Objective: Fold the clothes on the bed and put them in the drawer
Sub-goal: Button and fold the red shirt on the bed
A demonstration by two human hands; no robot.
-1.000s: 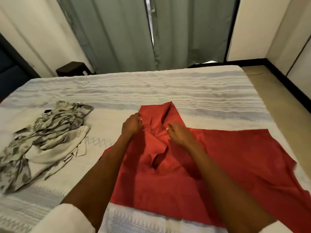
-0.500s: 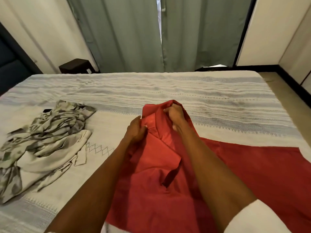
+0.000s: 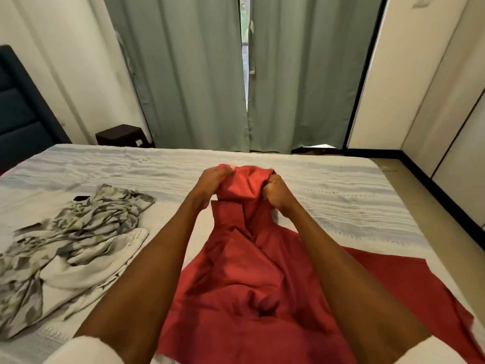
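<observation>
A red garment (image 3: 244, 279) hangs from both my hands over the middle of the bed (image 3: 341, 190). Its lower part still lies spread on the bedspread toward the right. My left hand (image 3: 210, 182) grips the garment's top edge on the left, and my right hand (image 3: 275, 190) grips the same edge on the right, fingers curled into the cloth. The top of the garment is lifted off the bed and bunched between the hands. A crumpled white and grey patterned garment (image 3: 70, 245) lies on the left of the bed.
Green curtains (image 3: 236, 74) hang behind the bed's far side. A dark bedside table (image 3: 120, 135) stands at the far left corner, next to a dark headboard (image 3: 21, 111). Bare floor (image 3: 433, 195) runs along the bed's right side, by white cupboard doors.
Both hands took hold of the red garment's top and raised it off the bed, moving away from me. The cloth now hangs between my arms.
</observation>
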